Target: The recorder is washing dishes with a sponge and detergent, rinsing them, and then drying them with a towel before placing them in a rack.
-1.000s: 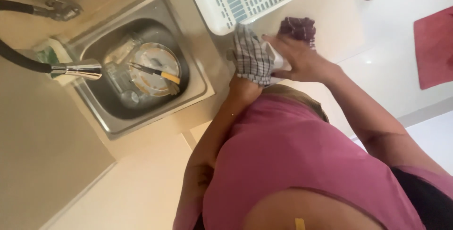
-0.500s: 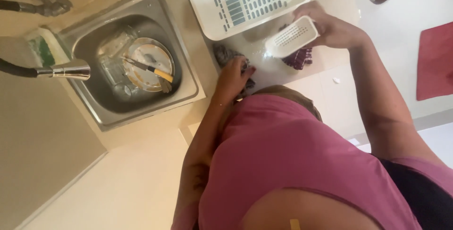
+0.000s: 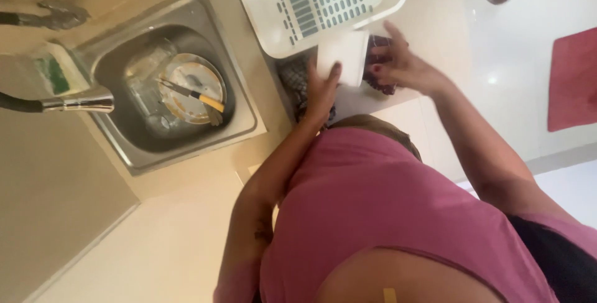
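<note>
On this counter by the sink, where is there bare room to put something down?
Bare counter shows only in a narrow strip right of the hands, between the white drying rack and the counter's edge. It is crowded where both hands hold the white container over the checked cloth. The sink is full of dishes.

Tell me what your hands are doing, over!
Left hand and right hand both hold the white container. Checked cloth beneath left hand. Drying rack right beside it. Nothing blocking.

Drying rack (image 3: 267, 29) blocks ahead — counter (image 3: 429, 11) (right) lies open.
</note>
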